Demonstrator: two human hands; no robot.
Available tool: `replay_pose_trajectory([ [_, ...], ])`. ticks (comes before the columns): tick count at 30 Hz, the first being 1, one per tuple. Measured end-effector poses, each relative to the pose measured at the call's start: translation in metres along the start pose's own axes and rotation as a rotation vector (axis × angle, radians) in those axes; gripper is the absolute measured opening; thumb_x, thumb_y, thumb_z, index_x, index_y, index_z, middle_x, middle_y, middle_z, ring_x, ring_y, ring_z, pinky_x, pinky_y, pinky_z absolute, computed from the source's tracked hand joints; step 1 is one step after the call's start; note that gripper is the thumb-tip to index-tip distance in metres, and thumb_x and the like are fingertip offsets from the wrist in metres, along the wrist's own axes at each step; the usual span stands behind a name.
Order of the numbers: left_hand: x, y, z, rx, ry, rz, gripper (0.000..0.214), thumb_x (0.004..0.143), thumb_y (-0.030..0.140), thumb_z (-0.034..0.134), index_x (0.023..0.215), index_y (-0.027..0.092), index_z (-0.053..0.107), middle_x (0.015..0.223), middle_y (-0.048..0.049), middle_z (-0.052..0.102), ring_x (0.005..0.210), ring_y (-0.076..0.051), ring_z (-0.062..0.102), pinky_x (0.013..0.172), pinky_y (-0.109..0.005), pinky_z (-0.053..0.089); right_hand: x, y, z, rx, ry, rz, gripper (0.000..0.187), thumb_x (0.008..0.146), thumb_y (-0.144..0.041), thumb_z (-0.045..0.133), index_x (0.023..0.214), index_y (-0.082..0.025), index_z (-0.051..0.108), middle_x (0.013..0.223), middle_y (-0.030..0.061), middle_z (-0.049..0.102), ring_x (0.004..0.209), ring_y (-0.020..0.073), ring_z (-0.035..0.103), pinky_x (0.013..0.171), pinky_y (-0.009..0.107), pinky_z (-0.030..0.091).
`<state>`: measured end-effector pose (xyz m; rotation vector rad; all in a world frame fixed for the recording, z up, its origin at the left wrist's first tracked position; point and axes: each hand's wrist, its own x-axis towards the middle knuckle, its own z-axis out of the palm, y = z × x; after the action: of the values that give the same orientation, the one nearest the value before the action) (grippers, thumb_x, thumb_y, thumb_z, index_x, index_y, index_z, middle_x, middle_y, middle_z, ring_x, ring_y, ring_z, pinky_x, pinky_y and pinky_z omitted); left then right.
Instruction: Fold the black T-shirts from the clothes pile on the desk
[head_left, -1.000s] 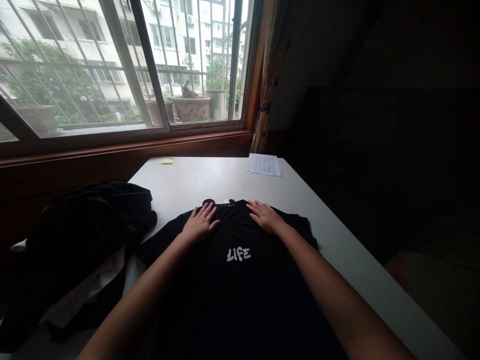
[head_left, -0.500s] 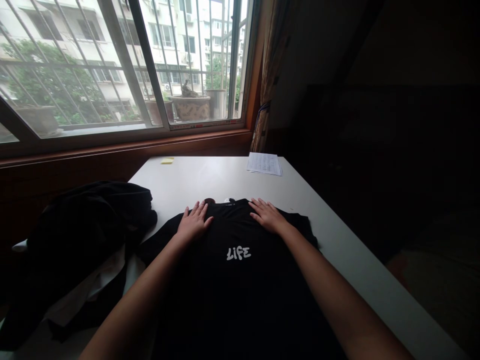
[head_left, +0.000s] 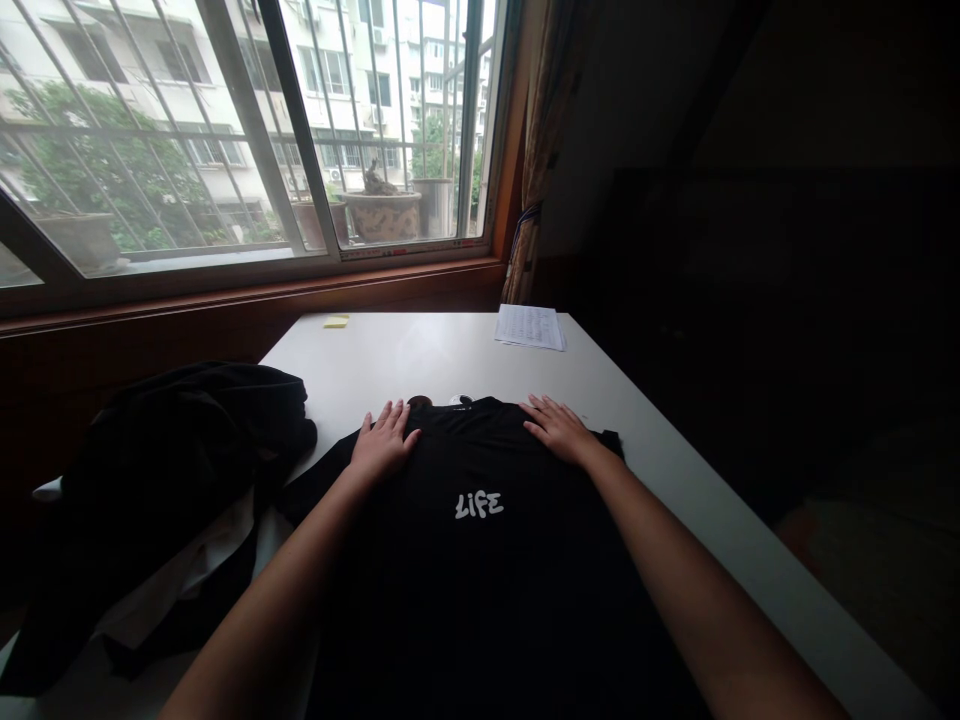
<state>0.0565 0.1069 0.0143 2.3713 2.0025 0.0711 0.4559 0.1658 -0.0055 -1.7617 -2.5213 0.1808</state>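
Note:
A black T-shirt point(head_left: 480, 580) with the white word "LIFE" on it lies spread flat on a white table point(head_left: 420, 355), its collar pointing away from me. My left hand point(head_left: 384, 442) rests flat on the shirt's left shoulder, fingers stretched out and apart. My right hand point(head_left: 560, 430) lies flat on the right shoulder, fingers also extended. Neither hand holds anything.
A heap of dark clothes point(head_left: 157, 480) lies at the table's left. A printed sheet of paper point(head_left: 529, 327) and a yellow sticky pad point(head_left: 335, 322) sit at the far edge under a barred window point(head_left: 225, 140). The room to the right is dark.
Both hands have slid outward over the shirt, away from the collar: the left hand to the left, the right hand to the right.

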Motion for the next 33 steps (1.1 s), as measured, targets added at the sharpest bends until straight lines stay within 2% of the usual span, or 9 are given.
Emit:
replay_pose_trajectory([
  [5, 0.002, 0.000, 0.002, 0.007, -0.003, -0.008, 0.071, 0.103, 0.059, 0.019, 0.161, 0.019, 0.022, 0.168, -0.0032, 0.013, 0.156, -0.023, 0.008, 0.125, -0.052, 0.012, -0.007, 0.029, 0.002, -0.014, 0.027, 0.047, 0.064, 0.101, -0.063, 0.020, 0.158, -0.038, 0.030, 0.168, -0.0039, 0.022, 0.155, 0.0241, 0.018, 0.125, 0.048, 0.017],
  [11, 0.001, 0.000, 0.000, 0.003, -0.005, -0.006, 0.070, 0.103, 0.058, 0.020, 0.161, 0.021, 0.021, 0.168, -0.0033, 0.013, 0.156, -0.023, 0.009, 0.125, -0.052, 0.012, -0.022, 0.067, 0.004, 0.054, 0.117, 0.095, 0.061, 0.100, -0.059, 0.028, 0.153, -0.032, 0.044, 0.164, -0.0002, 0.032, 0.152, 0.0256, 0.026, 0.124, 0.049, 0.021],
  [15, 0.001, 0.000, -0.001, -0.011, -0.012, -0.006, 0.070, 0.103, 0.059, 0.020, 0.161, 0.021, 0.021, 0.168, -0.0034, 0.014, 0.156, -0.024, 0.009, 0.125, -0.052, 0.012, -0.037, 0.094, 0.004, 0.182, 0.233, 0.141, 0.055, 0.097, -0.053, 0.037, 0.143, -0.029, 0.057, 0.158, 0.0016, 0.045, 0.149, 0.0263, 0.034, 0.124, 0.049, 0.024],
  [19, 0.002, 0.000, 0.000, -0.012, -0.012, -0.008, 0.069, 0.102, 0.059, 0.020, 0.162, 0.022, 0.020, 0.168, -0.0038, 0.014, 0.156, -0.024, 0.009, 0.125, -0.052, 0.012, -0.053, 0.113, 0.001, 0.400, 0.338, 0.197, 0.049, 0.094, -0.048, 0.044, 0.132, -0.026, 0.066, 0.146, 0.0059, 0.058, 0.141, 0.0278, 0.045, 0.122, 0.049, 0.031],
  [24, 0.004, -0.004, 0.003, 0.003, -0.005, -0.007, 0.070, 0.103, 0.059, 0.019, 0.162, 0.022, 0.020, 0.168, -0.0043, 0.014, 0.156, -0.025, 0.009, 0.124, -0.053, 0.014, -0.075, 0.115, -0.003, 0.597, 0.406, 0.300, 0.046, 0.090, -0.052, 0.053, 0.125, -0.025, 0.066, 0.135, 0.0113, 0.064, 0.127, 0.0305, 0.058, 0.111, 0.050, 0.043],
  [28, 0.006, -0.008, 0.003, 0.008, -0.024, -0.017, 0.069, 0.103, 0.059, 0.018, 0.162, 0.023, 0.020, 0.168, -0.0033, 0.012, 0.156, -0.025, 0.006, 0.124, -0.054, 0.013, -0.097, 0.106, -0.006, 0.664, 0.488, 0.321, 0.040, 0.085, -0.054, 0.061, 0.108, -0.023, 0.068, 0.120, 0.0129, 0.068, 0.113, 0.0304, 0.064, 0.101, 0.046, 0.051],
  [30, 0.007, -0.011, 0.001, 0.007, -0.038, -0.019, 0.069, 0.103, 0.059, 0.017, 0.162, 0.022, 0.019, 0.169, -0.0027, 0.011, 0.156, -0.024, 0.005, 0.124, -0.055, 0.012, -0.109, 0.100, -0.007, 0.691, 0.467, 0.322, 0.038, 0.083, -0.055, 0.063, 0.102, -0.023, 0.069, 0.110, 0.0117, 0.070, 0.104, 0.0297, 0.067, 0.094, 0.045, 0.054],
  [33, 0.009, -0.014, -0.001, 0.011, -0.050, -0.016, 0.069, 0.103, 0.059, 0.016, 0.162, 0.021, 0.018, 0.169, -0.0023, 0.010, 0.156, -0.024, 0.002, 0.124, -0.056, 0.011, -0.128, 0.091, -0.008, 0.732, 0.366, 0.297, 0.039, 0.083, -0.056, 0.065, 0.105, -0.024, 0.069, 0.094, 0.0070, 0.071, 0.090, 0.0272, 0.068, 0.086, 0.044, 0.055],
])
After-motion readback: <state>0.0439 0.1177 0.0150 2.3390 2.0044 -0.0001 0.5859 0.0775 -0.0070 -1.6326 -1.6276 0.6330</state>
